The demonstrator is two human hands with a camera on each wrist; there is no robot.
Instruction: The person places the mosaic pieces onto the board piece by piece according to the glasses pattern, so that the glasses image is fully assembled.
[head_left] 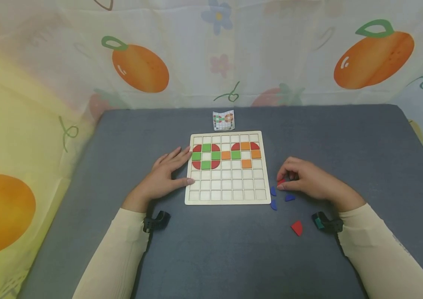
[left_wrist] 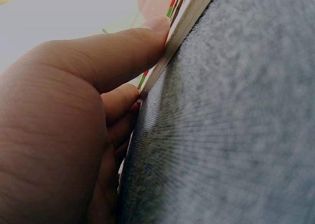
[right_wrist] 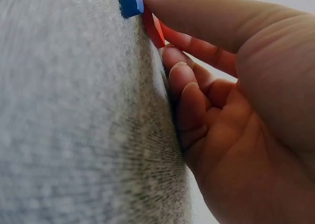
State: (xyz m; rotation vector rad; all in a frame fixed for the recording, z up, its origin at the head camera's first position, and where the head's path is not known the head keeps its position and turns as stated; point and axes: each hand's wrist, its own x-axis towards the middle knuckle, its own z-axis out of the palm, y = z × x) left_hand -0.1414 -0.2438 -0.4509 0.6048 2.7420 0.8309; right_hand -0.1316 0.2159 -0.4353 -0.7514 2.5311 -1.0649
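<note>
A square wooden grid board (head_left: 226,195) lies on the table, its upper rows holding green and orange squares and red rounded corner pieces. My left hand (head_left: 164,172) rests at the board's left edge, fingers extended and thumb touching the rim; the left wrist view shows the thumb (left_wrist: 123,51) on the board's edge. To the right of the board, my right hand (head_left: 304,178) pinches a red quarter-circle piece (right_wrist: 154,29) between thumb and index finger, low at the table surface. The other fingers curl loosely. Beside it lies a blue piece (right_wrist: 130,1).
Two blue pieces (head_left: 273,191) (head_left: 273,204) lie along the board's right edge, with another blue piece (head_left: 289,197) further right. Nearer me is a loose red quarter-circle piece (head_left: 297,228). A small printed pattern card (head_left: 223,120) stands behind the board on the grey tabletop (head_left: 211,249).
</note>
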